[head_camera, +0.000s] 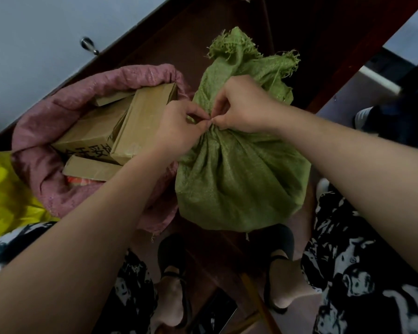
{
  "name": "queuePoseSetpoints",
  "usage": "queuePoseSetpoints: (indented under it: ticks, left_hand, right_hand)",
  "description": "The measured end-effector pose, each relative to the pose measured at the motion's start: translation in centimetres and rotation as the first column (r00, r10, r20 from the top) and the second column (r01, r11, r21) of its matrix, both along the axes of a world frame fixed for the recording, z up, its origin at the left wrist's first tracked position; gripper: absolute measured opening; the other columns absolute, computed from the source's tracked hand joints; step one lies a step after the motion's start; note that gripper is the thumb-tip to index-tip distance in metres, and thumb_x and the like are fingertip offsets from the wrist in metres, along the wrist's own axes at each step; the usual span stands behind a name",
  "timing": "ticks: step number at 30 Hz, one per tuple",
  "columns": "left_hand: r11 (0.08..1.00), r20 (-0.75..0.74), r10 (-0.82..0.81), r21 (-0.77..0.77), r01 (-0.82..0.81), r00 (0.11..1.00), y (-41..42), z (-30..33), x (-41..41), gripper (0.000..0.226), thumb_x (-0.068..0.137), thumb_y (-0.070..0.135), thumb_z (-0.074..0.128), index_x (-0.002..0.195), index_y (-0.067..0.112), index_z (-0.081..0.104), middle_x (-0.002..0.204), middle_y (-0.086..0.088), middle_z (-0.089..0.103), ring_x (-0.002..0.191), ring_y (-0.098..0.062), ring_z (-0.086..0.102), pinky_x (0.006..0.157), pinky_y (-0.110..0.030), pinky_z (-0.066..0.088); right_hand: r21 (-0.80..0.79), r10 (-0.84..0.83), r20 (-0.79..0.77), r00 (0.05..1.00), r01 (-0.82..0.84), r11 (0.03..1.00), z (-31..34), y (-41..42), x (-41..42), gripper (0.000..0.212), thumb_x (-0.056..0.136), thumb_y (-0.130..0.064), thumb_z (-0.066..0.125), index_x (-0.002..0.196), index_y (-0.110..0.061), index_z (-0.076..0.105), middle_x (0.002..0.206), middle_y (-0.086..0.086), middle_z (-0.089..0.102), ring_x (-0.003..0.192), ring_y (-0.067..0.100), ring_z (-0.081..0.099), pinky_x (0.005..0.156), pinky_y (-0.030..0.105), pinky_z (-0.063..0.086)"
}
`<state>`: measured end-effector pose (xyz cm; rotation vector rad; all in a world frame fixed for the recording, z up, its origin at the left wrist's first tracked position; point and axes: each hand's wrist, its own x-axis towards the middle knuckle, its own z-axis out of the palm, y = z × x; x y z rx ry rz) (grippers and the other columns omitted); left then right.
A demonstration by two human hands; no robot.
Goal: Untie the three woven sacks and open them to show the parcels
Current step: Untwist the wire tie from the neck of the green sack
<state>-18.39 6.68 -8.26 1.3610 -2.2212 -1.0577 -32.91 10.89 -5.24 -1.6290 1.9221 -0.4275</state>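
Working stage: knot on sack 2 of 3, judged from how the sacks lie.
Yellow sack (3, 189): far left of the pinch, at the frame edge; only a bright patch shows, so I cannot tell whether it is tied or open.
Pink sack (58, 121): left of the pinch, touching the green one; mouth rolled down and wide, so this 1 looks done.
Parcels (130, 124): about 4 brown cardboard boxes lie bare inside the pink mouth, just left of the left wrist.
Left hand (179, 128): fingers curled, tips pinching at the tie on the gathered neck.
Green sack (239, 177): under both hands, neck cinched tight, frayed top flopping away beyond the pinch; nothing inside shows yet.
Right hand (241, 104): fingers curled, tips meeting the left's at the same knot; the tie itself is too small to make out.
Left to do: loosen this knot, spread the green mouth, then settle the yellow sack if it is closed.
In the way: tight gathers hide the tie; feet in dark shoes (278, 266) stand just below the green sack, on the near side of the pinch.
Around: white cabinet door (46, 32) with a knob, beyond and left.
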Motion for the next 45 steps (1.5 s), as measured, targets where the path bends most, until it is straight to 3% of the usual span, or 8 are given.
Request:
queuePoseSetpoints:
  ticks: [9, 16, 22, 27, 31, 34, 40, 45]
  left_hand:
    - [0.998, 0.022, -0.029, -0.052, 0.030, 0.999, -0.2, 0.4, -0.2, 0.006, 0.078, 0.007, 0.072, 0.084, 0.008, 0.073, 0.064, 0.018, 0.049, 0.056, 0.003, 0.046, 0.052, -0.002, 0.032]
    - [1.000, -0.014, -0.004, -0.018, 0.004, 1.000, -0.4, 0.0, 0.0, 0.003, 0.080, 0.011, 0.072, 0.083, 0.010, 0.071, 0.069, 0.015, 0.055, 0.066, -0.002, 0.050, 0.062, -0.017, 0.039]
    - [0.999, -0.076, 0.044, 0.020, -0.043, 0.996, -0.2, 0.0, -0.1, 0.003, 0.082, 0.012, 0.070, 0.082, 0.013, 0.068, 0.068, 0.011, 0.053, 0.061, -0.004, 0.049, 0.055, -0.015, 0.038]
    - [0.995, -0.013, -0.066, -0.080, 0.065, 0.998, -0.3, 0.1, -0.4, 0.007, 0.081, 0.010, 0.070, 0.079, 0.015, 0.065, 0.066, 0.017, 0.046, 0.056, 0.001, 0.043, 0.050, -0.005, 0.032]
    - [0.993, -0.021, -0.058, -0.106, 0.055, 0.998, -0.4, 0.2, -0.5, 0.007, 0.079, 0.010, 0.070, 0.078, 0.015, 0.065, 0.065, 0.016, 0.047, 0.058, 0.002, 0.044, 0.051, -0.005, 0.030]
    - [0.992, -0.025, -0.064, -0.110, 0.061, 0.998, -0.3, 0.4, -0.6, 0.009, 0.079, 0.010, 0.070, 0.077, 0.017, 0.064, 0.065, 0.016, 0.049, 0.058, 0.002, 0.045, 0.051, -0.007, 0.032]
    - [0.997, -0.048, -0.037, -0.076, 0.033, 0.998, -0.4, 0.4, -0.5, 0.012, 0.080, 0.008, 0.071, 0.077, 0.015, 0.062, 0.064, 0.015, 0.049, 0.057, 0.001, 0.046, 0.050, -0.007, 0.034]
    - [0.999, -0.083, -0.028, -0.037, 0.025, 0.996, -0.4, 0.3, -0.6, 0.018, 0.081, 0.009, 0.070, 0.072, 0.018, 0.058, 0.061, 0.013, 0.049, 0.054, -0.001, 0.044, 0.046, -0.006, 0.030]
  right_hand:
    - [-0.068, -0.034, 0.049, 0.998, 0.037, 0.997, -0.3, 0.4, 0.1, 0.008, 0.072, -0.017, 0.077, 0.078, -0.013, 0.077, 0.076, -0.001, 0.071, 0.073, 0.010, 0.067, 0.072, 0.030, 0.058]
    - [-0.063, -0.094, 0.174, 0.980, 0.106, 0.992, -0.7, 0.7, -0.4, 0.006, 0.071, -0.017, 0.080, 0.074, -0.018, 0.075, 0.069, -0.011, 0.068, 0.067, 0.001, 0.065, 0.063, 0.017, 0.057]
    - [-0.066, -0.110, 0.218, 0.970, 0.127, 0.990, -0.4, 0.8, -0.9, 0.007, 0.072, -0.015, 0.079, 0.073, -0.018, 0.074, 0.073, -0.007, 0.070, 0.072, 0.007, 0.068, 0.072, 0.028, 0.059]
    - [-0.087, -0.067, 0.158, 0.985, 0.082, 0.993, -0.2, 0.8, -0.7, 0.005, 0.076, -0.017, 0.078, 0.079, -0.018, 0.074, 0.072, -0.011, 0.067, 0.068, 0.000, 0.063, 0.069, 0.019, 0.056]
    - [-0.061, -0.022, 0.057, 0.998, 0.025, 0.998, 0.3, 0.2, -0.7, 0.018, 0.074, -0.021, 0.081, 0.089, -0.014, 0.076, 0.077, -0.004, 0.068, 0.075, 0.007, 0.066, 0.072, 0.023, 0.056]
    - [-0.062, -0.024, -0.003, 1.000, 0.024, 0.998, 0.6, 0.1, -0.6, 0.016, 0.074, -0.024, 0.081, 0.085, -0.015, 0.076, 0.073, -0.005, 0.066, 0.073, 0.008, 0.065, 0.065, 0.019, 0.052]
    - [-0.004, -0.143, 0.218, 0.965, 0.147, 0.989, 0.4, 0.3, -0.8, 0.004, 0.077, -0.014, 0.078, 0.079, -0.011, 0.075, 0.066, 0.001, 0.070, 0.060, 0.013, 0.070, 0.050, 0.016, 0.053]
    - [-0.053, -0.136, 0.248, 0.959, 0.153, 0.987, 0.1, 0.7, -1.1, 0.005, 0.074, -0.012, 0.079, 0.077, -0.015, 0.076, 0.069, -0.004, 0.070, 0.064, 0.005, 0.067, 0.058, 0.015, 0.055]
